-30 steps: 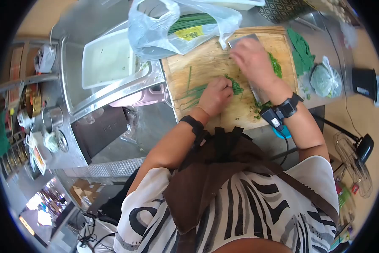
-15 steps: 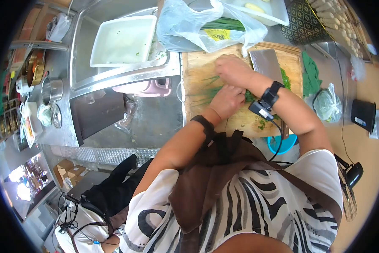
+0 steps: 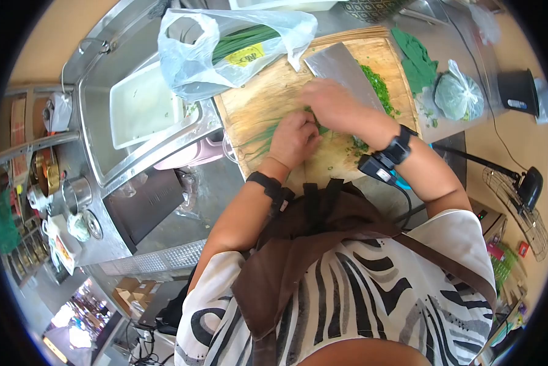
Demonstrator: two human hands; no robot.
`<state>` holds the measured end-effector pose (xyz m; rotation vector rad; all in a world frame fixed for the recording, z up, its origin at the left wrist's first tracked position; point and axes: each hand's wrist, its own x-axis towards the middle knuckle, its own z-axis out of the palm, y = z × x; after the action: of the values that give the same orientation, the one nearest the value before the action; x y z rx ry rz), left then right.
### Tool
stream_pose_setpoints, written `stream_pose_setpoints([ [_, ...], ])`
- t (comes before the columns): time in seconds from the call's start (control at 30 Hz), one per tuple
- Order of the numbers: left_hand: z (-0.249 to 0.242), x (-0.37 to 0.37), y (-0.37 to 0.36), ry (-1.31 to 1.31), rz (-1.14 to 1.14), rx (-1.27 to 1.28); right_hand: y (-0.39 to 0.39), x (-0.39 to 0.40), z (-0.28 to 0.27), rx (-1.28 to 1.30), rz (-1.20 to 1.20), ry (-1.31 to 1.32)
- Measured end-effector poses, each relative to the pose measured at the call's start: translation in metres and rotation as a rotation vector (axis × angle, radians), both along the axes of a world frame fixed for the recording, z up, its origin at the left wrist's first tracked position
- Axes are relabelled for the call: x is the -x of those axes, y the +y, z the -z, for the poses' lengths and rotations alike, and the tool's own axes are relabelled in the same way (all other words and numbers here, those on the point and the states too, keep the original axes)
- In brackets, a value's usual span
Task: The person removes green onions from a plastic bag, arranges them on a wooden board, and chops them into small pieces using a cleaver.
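Note:
On the wooden cutting board [image 3: 249, 100], my left hand [image 3: 294, 139] is closed around a thin bunch of green onions [image 3: 263, 135], whose ends stick out to the left. My right hand [image 3: 329, 105] is curled just above and to the right of it, near the bunch's other end. Its fingertips are turned away, so what they pinch is hidden. A cleaver [image 3: 341, 68] lies flat on the board behind my right hand, its handle covered by my forearm. Chopped green onions [image 3: 378, 88] line the board's right side beyond the blade.
A plastic bag [image 3: 191, 70] with more green onions overlaps the board's back left corner. Left of it, a white tub [image 3: 141, 104] sits in the steel sink [image 3: 94, 143]. On the right are a green cloth [image 3: 415, 58] and a tied bag of greens [image 3: 459, 94].
My view has turned, and the board now appears slanted. Both hands remain close together at the green onions. The cleaver still lies on the board.

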<state>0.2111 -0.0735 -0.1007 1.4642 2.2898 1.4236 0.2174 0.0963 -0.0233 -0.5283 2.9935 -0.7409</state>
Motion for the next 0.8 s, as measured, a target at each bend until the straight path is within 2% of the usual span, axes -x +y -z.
stream_pose_setpoints([
  [0.03,-0.002,0.000,0.000,0.016,-0.021,0.010,0.007,-0.008,-0.007,0.004,0.015,-0.002],
  [0.1,-0.004,0.000,0.000,0.034,-0.028,0.020,0.038,-0.034,-0.018,0.117,0.280,0.268],
  [0.17,-0.004,0.000,0.002,0.060,-0.041,0.001,0.071,-0.076,-0.018,0.027,0.598,0.067],
  [0.23,-0.006,-0.001,0.002,0.077,-0.028,0.014,0.096,-0.130,0.009,-0.139,0.752,0.014],
  [0.27,-0.007,0.000,0.002,0.093,-0.032,0.031,0.098,-0.149,0.011,-0.141,0.759,0.017],
  [0.33,-0.009,0.000,0.002,0.092,-0.024,0.040,0.094,-0.179,0.014,0.036,0.936,-0.336],
  [0.47,-0.008,0.000,0.004,0.114,-0.011,0.052,0.086,-0.187,0.025,0.056,0.805,-0.135],
  [0.6,-0.006,-0.001,0.002,0.140,-0.013,0.089,0.098,-0.178,0.031,0.162,0.832,-0.278],
  [0.67,-0.006,-0.003,0.001,0.110,-0.044,0.128,0.109,-0.175,0.020,1.059,0.926,-0.799],
  [0.7,-0.006,-0.003,0.000,0.108,-0.041,0.130,0.108,-0.171,0.005,1.061,0.929,-0.800],
  [0.77,-0.006,-0.002,0.001,0.103,-0.035,0.130,0.097,-0.161,-0.026,1.262,0.853,-0.972],
  [0.8,-0.007,-0.002,0.002,0.102,-0.033,0.125,0.091,-0.162,-0.030,1.257,0.876,-0.918],
])
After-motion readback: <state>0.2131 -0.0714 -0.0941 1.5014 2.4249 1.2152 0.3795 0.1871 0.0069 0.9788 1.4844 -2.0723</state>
